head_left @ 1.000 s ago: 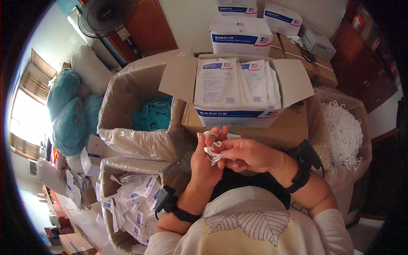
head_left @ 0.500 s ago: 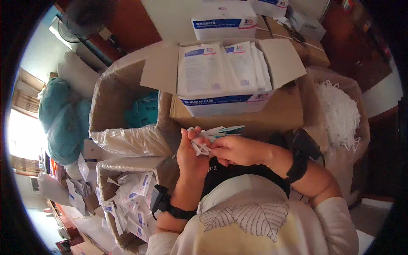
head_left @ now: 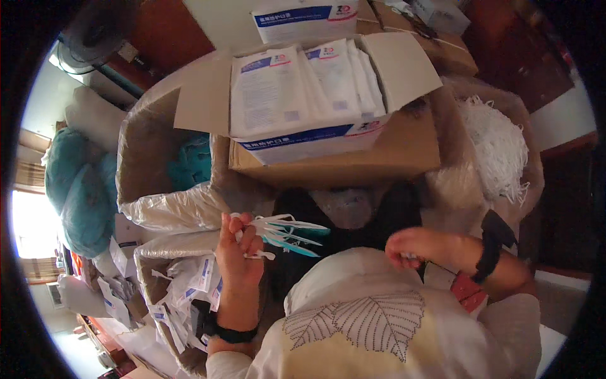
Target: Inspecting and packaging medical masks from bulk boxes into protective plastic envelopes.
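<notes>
My left hand [head_left: 237,262] is closed round a bunch of folded teal-and-white face masks [head_left: 293,232], which fan out to its right. White ear loops stick out between its fingers. Well apart to the right, over my lap, my right hand [head_left: 409,247] is curled and slightly blurred. A small white bit shows under its fingers, too small to name. Beyond both hands, an open white box [head_left: 303,151] is packed with upright flat white packets [head_left: 271,91]; it rests on a brown carton [head_left: 404,148].
A lined carton [head_left: 170,205] with teal masks [head_left: 191,163] stands left. Nearer is another carton [head_left: 161,249] of loose white packets [head_left: 189,287]. At the right, a lined carton [head_left: 527,136] holds white cords [head_left: 495,148]. Teal-filled bags [head_left: 79,196] sit far left.
My hands have parted: the left went left and down with the masks, the right moved away to the right. The boxes appear shifted left and up as the view moved.
</notes>
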`<action>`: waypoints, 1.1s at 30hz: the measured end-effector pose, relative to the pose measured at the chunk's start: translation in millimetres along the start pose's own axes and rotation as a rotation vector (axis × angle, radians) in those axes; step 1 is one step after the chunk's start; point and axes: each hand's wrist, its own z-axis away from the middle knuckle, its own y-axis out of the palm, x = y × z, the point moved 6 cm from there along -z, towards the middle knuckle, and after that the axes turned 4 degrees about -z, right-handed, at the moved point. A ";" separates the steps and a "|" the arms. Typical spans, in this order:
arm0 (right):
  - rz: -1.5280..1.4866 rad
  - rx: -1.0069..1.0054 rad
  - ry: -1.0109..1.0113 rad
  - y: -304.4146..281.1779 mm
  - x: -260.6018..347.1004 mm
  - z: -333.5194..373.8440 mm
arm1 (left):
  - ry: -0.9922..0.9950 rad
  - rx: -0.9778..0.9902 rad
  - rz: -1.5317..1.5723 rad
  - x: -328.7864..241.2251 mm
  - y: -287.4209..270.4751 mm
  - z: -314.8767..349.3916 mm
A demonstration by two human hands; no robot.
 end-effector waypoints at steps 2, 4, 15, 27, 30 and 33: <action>-0.358 -0.051 -0.121 -17.4 -12.3 -29.9 | -0.025 0.116 0.074 0.3 19.5 3.5; -0.594 -0.135 -0.235 -35.3 -19.1 -67.8 | -0.031 0.182 0.106 4.4 30.6 2.9; -0.156 -0.378 -0.505 -49.1 13.1 -129.8 | -0.098 0.101 0.132 23.9 48.1 2.6; 0.926 -0.815 -0.967 44.8 106.5 -38.8 | -0.205 0.227 0.253 53.4 100.6 19.6; 0.819 -0.924 -0.996 38.9 107.6 -48.0 | -0.250 0.234 0.438 58.4 110.5 20.4; 0.694 -0.795 -1.173 31.7 95.1 -75.1 | -0.311 0.235 0.550 63.8 118.4 23.4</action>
